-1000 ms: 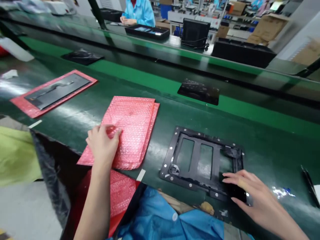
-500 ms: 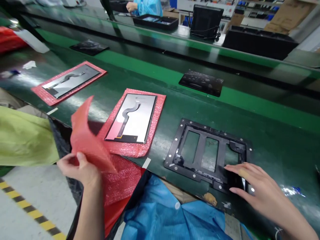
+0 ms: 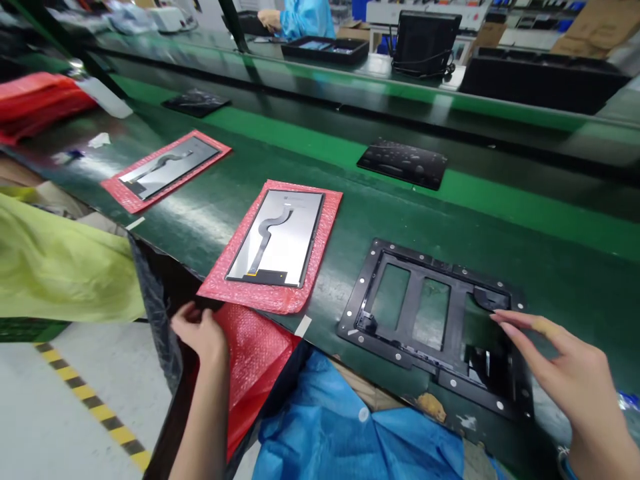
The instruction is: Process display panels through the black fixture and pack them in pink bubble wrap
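Observation:
My left hand (image 3: 203, 333) is over the mouth of a black-lined opening below the bench edge, fingers loosely curled and apart, with no sheet in them. Red bubble wrap (image 3: 253, 343) lies in that opening, beside my wrist. Over the right part of a black fixture frame (image 3: 424, 310), my right hand (image 3: 560, 360) brings thumb and fingertips together; what they pinch, if anything, cannot be made out. A dark glossy area (image 3: 493, 373) shows in the frame below those fingertips. Left of the frame, an LCD panel (image 3: 285, 247) with a grey ribbon cable rests on a pink bubble-wrap bag (image 3: 320, 260).
Another panel on pink wrap (image 3: 173, 163) lies farther left. Two dark glass panels (image 3: 403, 163) (image 3: 196, 102) are at the back strip. A red stack (image 3: 43, 103) sits far left, near a yellow-green garment (image 3: 60, 260). Across the bench, a person in blue (image 3: 307, 19) works.
The red bubble-wrap sheet has left my left hand, which is now lower over the opening. My right hand has shifted up and right over the frame, its thumb and fingertips closer together.

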{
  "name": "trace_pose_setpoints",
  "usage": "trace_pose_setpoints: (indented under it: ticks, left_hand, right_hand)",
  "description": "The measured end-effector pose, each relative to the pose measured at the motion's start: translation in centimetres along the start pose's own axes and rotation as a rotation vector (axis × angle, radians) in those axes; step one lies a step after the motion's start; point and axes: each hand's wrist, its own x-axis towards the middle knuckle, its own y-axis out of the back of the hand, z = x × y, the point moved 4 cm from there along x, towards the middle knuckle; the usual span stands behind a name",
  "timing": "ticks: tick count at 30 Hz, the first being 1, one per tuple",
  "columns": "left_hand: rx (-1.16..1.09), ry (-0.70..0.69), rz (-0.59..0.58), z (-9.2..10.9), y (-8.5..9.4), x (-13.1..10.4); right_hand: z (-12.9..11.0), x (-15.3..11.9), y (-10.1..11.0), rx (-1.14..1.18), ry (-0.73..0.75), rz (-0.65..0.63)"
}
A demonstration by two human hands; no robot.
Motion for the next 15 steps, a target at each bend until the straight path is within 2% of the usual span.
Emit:
trace_pose_setpoints:
  ticks: [2, 3, 4, 6, 8, 11, 15]
  left_hand:
    - [-0.002, -0.021, 0.106, 2.0, 0.6, 1.3]
    - [0.021, -0.08, 0.107, 3.4, 0.6, 1.8]
    - [0.06, -0.158, 0.062, 5.1, 0.2, 2.2]
    - [0.18, -0.317, -0.117, 8.1, -1.5, 2.5]
    - [0.272, -0.387, -0.257, 10.2, -3.6, 2.5]
    - [0.375, -0.374, -0.264, 11.6, -5.8, 2.4]
    - [0.476, -0.35, -0.254, 11.8, -6.9, 3.6]
  right_hand:
    - [0.2, -0.1, 0.2, 0.014, -0.06, 0.036]
    - [0.2, -0.1, 0.3, 0.02, -0.078, 0.049]
    - [0.3, -0.2, 0.4, 0.024, -0.089, 0.057]
    - [0.4, -0.3, 0.3, 0.026, -0.108, 0.06]
    - [0.7, -0.4, 0.2, 0.017, -0.134, 0.062]
    - [1.0, -0.4, 0.1, 0.014, -0.158, 0.077]
    - [1.1, -0.4, 0.2, 0.002, -0.171, 0.076]
